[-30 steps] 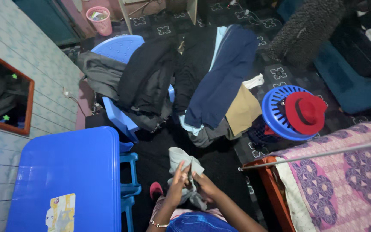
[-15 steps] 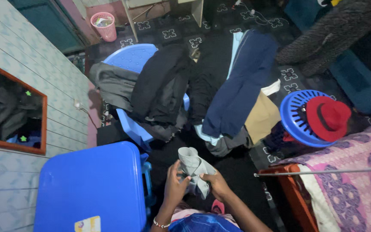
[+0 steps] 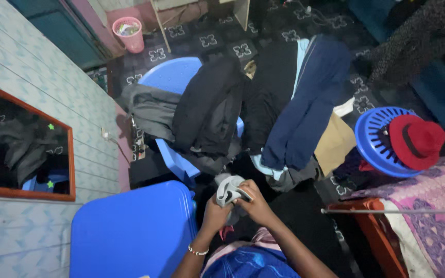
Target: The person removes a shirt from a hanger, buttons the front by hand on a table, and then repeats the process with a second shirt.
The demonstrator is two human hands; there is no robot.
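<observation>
We have both hands on a small pale grey cloth garment (image 3: 231,189), bunched up in the air just above our lap, beside the corner of the bright blue plastic tabletop (image 3: 130,231). Left hand (image 3: 215,211) has its grip closed around the lower part of the bundle; right hand (image 3: 253,202) has its fingers pinched over the top fold, thumb pressing the cloth in. It looks light, soft and limp, so we judge it will sag and unroll wherever it is not held; nothing fragile, not slippery. Best hold is on the folded edges or corners, one per hand, not the loose middle. We cannot tell what kind of garment it is, too crumpled. Around us: a blue plastic chair (image 3: 173,77) just ahead, draped with a black jacket (image 3: 209,105) and a dark grey garment (image 3: 148,109). Next to it a pile with long navy blue trousers (image 3: 307,110) over a tan cloth piece (image 3: 336,144). To the right a blue slotted plastic laundry basket (image 3: 374,149) with a red brimmed hat (image 3: 417,141) on it, touching the bed with the pink patterned cover (image 3: 433,206). A wood-framed mirror (image 3: 21,149) is on the left wall, a pink waste bin (image 3: 130,32) far back. The tabletop corner and chair crowd the left side; the floor ahead is mostly covered in clothes.
</observation>
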